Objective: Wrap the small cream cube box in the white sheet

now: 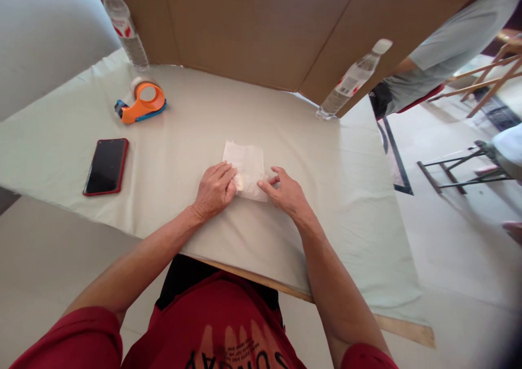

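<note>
Wrap (244,158) is lying on the cloth (196,113), seemingly longer front to back, between the closer left hand (214,191), resting on it, and the right hand (287,191), bending at its edge, whether fingers are pinching I can't tell.

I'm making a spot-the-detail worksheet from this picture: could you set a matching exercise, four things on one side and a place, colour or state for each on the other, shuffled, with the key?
Things:
1. Phone
2. Whitish sheet
3. Tape dispenser
4. Cardboard panel

Descriptions:
A. Orange with blue parts
B. Plain brown, standing upright behind the other things
C. Lying between the person's left hand and right hand
D. Lying flat, screen dark, with a red edge

Right pairs: 1-D, 2-C, 3-A, 4-B
</note>
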A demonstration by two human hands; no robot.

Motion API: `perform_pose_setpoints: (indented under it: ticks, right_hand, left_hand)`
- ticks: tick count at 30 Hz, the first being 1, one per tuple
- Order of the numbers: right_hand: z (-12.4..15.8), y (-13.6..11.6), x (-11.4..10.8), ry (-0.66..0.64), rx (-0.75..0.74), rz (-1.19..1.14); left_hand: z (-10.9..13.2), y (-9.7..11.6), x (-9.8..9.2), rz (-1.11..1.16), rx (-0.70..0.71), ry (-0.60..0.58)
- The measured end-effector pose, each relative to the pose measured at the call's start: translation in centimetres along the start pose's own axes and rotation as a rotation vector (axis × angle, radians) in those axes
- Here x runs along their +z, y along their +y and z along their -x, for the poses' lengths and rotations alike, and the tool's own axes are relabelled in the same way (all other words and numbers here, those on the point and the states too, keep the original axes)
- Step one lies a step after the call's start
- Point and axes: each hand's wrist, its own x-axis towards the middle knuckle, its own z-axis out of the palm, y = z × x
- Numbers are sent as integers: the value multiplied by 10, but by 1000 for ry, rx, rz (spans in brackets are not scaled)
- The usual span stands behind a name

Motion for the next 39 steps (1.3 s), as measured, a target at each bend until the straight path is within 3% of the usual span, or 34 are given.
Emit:
perform_pose_setpoints:
  ticks: [5, 11, 21, 28, 34, 39]
  right_hand:
    - [-2, -5, 7, 46, 4, 14]
    - [-4, -21, 9, -69, 23, -72]
    - [16, 7, -2, -53, 110, -89]
    - [20, -11, 3, -108, 160, -342]
    - [23, -9, 8, -170, 144, -578]
    - [18, -10, 15, -136, 97, -574]
  left_hand:
    - [1, -1, 2, 19, -7, -3]
    - [2, -2, 3, -33, 28, 41]
    - [1, 0, 3, -52, 46, 57]
    - [2, -1, 3, -5, -4, 31]
    - [3, 0, 3, -22, 5, 36]
    - [2, 1, 1, -39, -16, 32]
